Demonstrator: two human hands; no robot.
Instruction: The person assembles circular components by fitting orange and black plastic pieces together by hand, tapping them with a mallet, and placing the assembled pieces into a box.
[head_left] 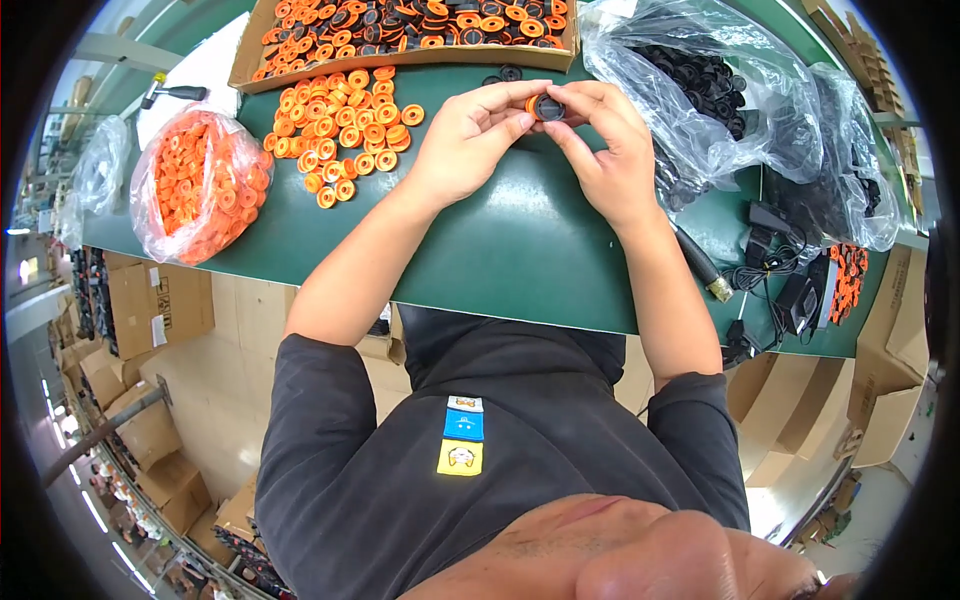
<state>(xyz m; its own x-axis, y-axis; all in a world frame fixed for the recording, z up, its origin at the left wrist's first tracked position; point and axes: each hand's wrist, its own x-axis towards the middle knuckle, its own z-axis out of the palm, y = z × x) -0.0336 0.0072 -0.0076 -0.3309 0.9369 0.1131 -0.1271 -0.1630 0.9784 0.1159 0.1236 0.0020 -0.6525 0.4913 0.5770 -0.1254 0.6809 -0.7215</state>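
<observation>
Between my two hands, above the far part of the green table [520, 245], is a small round piece [548, 107] with a black face and an orange rim. My left hand [468, 140] pinches its orange side with thumb and fingertips. From the other side, the thumb and fingers of my right hand [612, 150] close on its black part. Loose orange rings [345, 125] lie spread on the table left of my left hand. A couple of black round parts [508, 74] sit just beyond my fingers.
A cardboard tray [400, 62] of orange-and-black pieces stands at the back. At left is a clear bag of orange rings [200, 190]. Clear bags of black parts [700, 85] fill the right, with a dark-handled tool [703, 262] and cabled black adapters [797, 302] nearer.
</observation>
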